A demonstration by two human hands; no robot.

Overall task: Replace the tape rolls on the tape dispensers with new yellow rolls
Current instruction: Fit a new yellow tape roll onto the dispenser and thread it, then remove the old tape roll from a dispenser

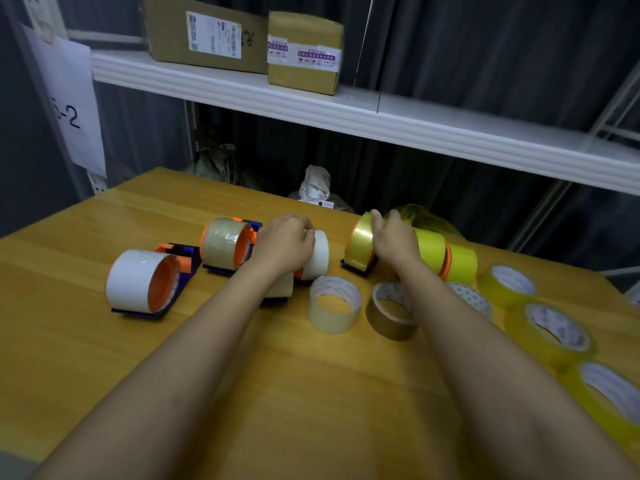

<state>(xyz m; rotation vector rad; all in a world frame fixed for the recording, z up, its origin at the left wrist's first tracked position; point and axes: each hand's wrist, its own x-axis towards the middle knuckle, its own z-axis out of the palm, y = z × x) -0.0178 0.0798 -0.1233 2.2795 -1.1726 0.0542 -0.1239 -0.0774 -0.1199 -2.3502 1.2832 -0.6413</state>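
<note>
While both arms reach across the wooden table (pixel 242 393), the left hand (pixel 285 245) curls its fingers round the white roll (pixel 317 254) mounted on a dispenser in the middle of the row. The right hand (pixel 393 240) lies over the gold-yellow roll (pixel 360 242) on the next dispenser to the right, fingers bent across its top. Two further dispensers stand at left: one with a white roll (pixel 135 280), one with a brownish clear roll (pixel 223 242). Loose on the table near the forearms lie a clear roll (pixel 334 304) and a brown roll (pixel 393 311). New yellow rolls (pixel 549 332) sit along the right edge (three visible, flat). Cardboard boxes (pixel 304 51) rest on the shelf (pixel 346 109) above.
</note>
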